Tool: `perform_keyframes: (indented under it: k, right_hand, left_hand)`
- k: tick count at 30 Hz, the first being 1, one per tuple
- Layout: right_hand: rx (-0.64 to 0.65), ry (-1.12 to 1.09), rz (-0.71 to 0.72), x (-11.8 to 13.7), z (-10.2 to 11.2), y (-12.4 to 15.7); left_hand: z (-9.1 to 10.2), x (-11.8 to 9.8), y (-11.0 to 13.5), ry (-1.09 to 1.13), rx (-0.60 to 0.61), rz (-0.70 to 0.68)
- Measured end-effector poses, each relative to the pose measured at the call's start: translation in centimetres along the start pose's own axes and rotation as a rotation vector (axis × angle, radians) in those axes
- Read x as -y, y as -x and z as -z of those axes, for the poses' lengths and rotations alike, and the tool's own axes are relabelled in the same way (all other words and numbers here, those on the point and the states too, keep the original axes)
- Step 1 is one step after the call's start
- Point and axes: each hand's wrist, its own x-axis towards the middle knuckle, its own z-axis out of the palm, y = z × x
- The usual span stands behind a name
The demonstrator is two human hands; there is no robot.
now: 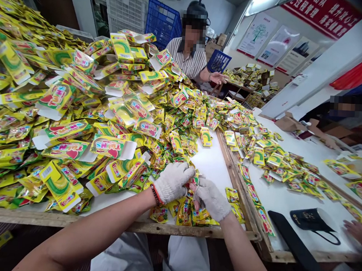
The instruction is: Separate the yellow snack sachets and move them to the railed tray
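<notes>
Packing workshop — heaped cartons (pixel 108 147), plastic crates (pixel 163 18).

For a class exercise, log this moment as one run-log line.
left hand: holding small packet; right hand: touching same packet; nearby: yellow cartons

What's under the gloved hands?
Yellow packets show below the left hand and right hand, on the white tabletop near its wooden edge. Anything directly beneath them is covered.

A wood-edged white table (pixel 214 162) carries heaped yellow boxes (pixel 108 146) and packets (pixel 185 213).
</notes>
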Motion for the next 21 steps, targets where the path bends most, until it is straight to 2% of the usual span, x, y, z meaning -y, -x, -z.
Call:
perform_keyframes:
  k: [2,4,5,7,9,12,17,21]
  right_hand:
    - [-0.055,-0.022,0.016,-0.2,-0.3,-0.2]
    - [-0.123,-0.048,0.036,-0.3,-0.3,-0.4]
    - [-0.149,-0.056,0.044,-0.4,-0.2,-0.5]
    - [-0.194,-0.025,0.048,-0.6,0.1,-0.6]
    - [-0.283,0.119,0.065,-0.9,0.6,-0.5]
    - [-0.359,0.335,0.081,-1.4,1.1,-0.4]
    - [-0.139,0.145,-0.058,-2.1,1.0,0.1]
    - [-0.127,0.185,-0.029,-2.5,1.2,0.1]
  left_hand:
    - [0.0,0.4,-0.1,0.199,-0.067,-0.007]
    - [0.0,1.0,-0.3,0.46,-0.137,0.069]
    - [-0.2,1.3,-0.3,0.588,-0.13,0.127]
    - [-0.7,1.8,-0.5,0.805,-0.014,0.216]
    - [-1.3,2.0,-0.5,0.942,0.107,0.257]
    - [-2.3,1.9,-0.4,0.94,0.131,0.278]
    - [-2.7,1.5,0.0,0.788,0.193,0.26]
    - [-2.4,1.2,0.1,0.828,0.185,0.247]
